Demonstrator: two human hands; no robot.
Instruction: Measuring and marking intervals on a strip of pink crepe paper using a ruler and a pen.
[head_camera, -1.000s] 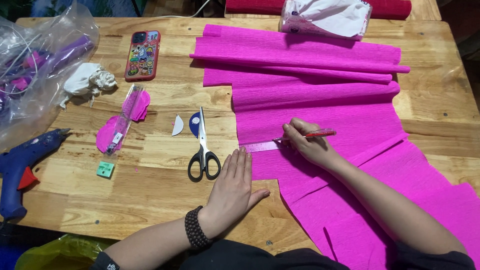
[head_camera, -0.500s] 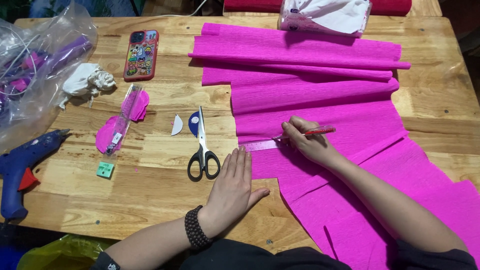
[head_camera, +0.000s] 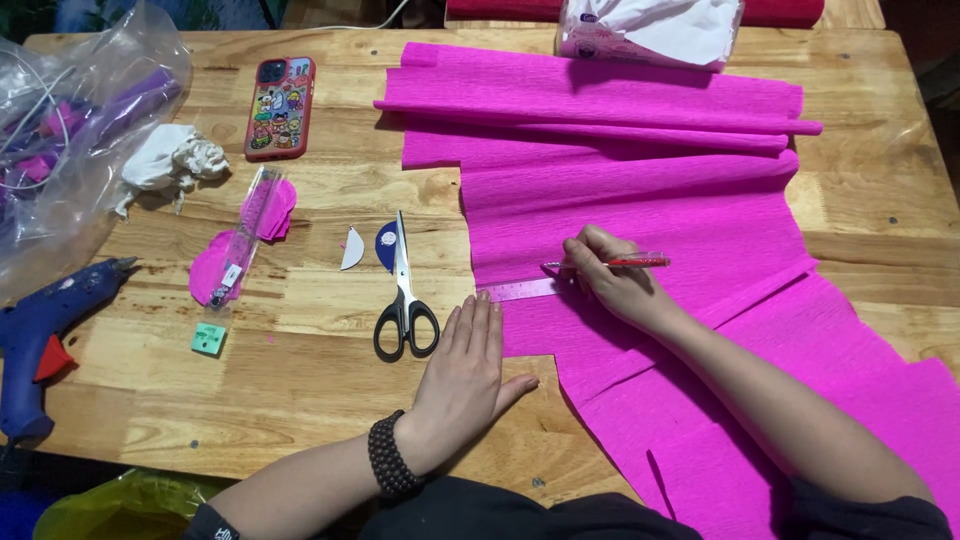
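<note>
Head view: right hand at frame centre, grip closed around red pen, tip against clear ruler on magenta crepe paper. Left hand flat, fingers spread, empty, pressing desk at ruler's left end. Scissors just left.

A clear plastic bag with purple and pink pieces inside slumps at the worktop's left edge. At the far edge lies a soft white packet in clear wrap with a small blue label. A phone lies face down, its red case covered in cartoon pictures.
</note>
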